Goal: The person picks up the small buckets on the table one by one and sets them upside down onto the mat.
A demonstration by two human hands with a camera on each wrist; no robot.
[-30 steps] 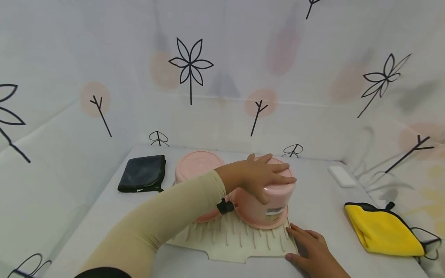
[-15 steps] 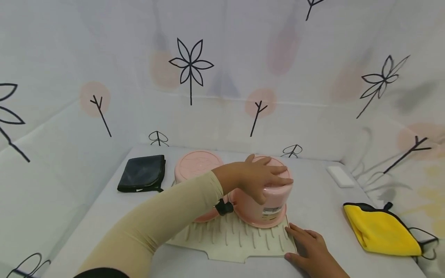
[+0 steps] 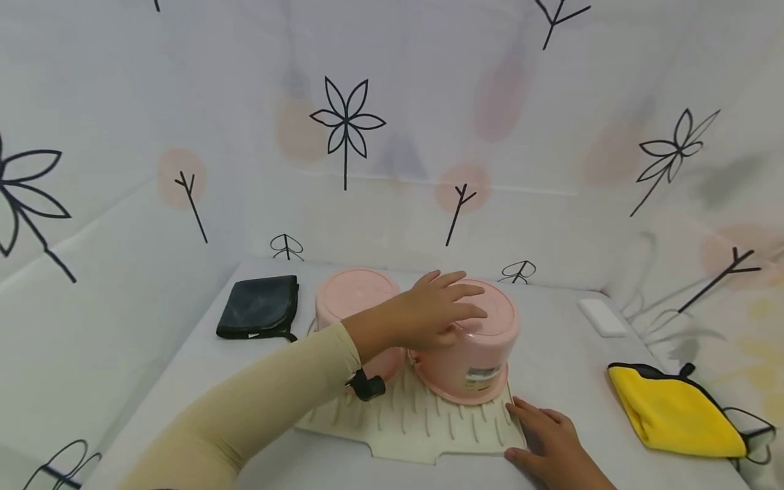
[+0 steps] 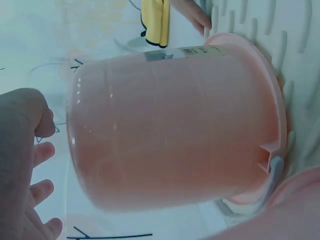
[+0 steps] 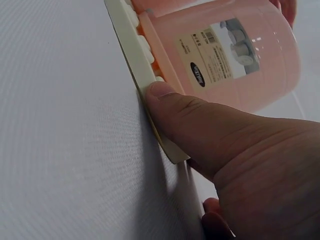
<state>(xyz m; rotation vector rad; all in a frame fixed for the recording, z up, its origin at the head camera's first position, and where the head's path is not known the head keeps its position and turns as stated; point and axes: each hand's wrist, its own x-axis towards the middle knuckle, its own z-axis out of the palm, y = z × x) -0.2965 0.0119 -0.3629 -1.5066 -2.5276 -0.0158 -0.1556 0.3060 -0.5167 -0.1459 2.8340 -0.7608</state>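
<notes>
Two pink plastic buckets stand upside down on a cream ridged draining mat [image 3: 404,435]. Above the right bucket [image 3: 490,340] is my left hand [image 3: 431,313], fingers spread. The left wrist view shows its fingers [image 4: 41,192] apart from that bucket's base, with a gap between. My left forearm partly hides the left bucket [image 3: 355,289]. At the mat's right edge, my right hand [image 3: 554,439] touches with thumb and fingertips. In the right wrist view the thumb [image 5: 200,120] lies on the mat's rim, beside the bucket with a printed label [image 5: 215,55].
A folded black pouch [image 3: 260,306] lies at the back left of the white table. On the right are a yellow cloth item with black trim [image 3: 676,412] and a white flat block [image 3: 602,317]. A patterned white sheet [image 3: 392,204] surrounds the table.
My left hand has come off the right bucket's base and moved left. My right hand stays at the mat's edge. The head view has shifted slightly.
</notes>
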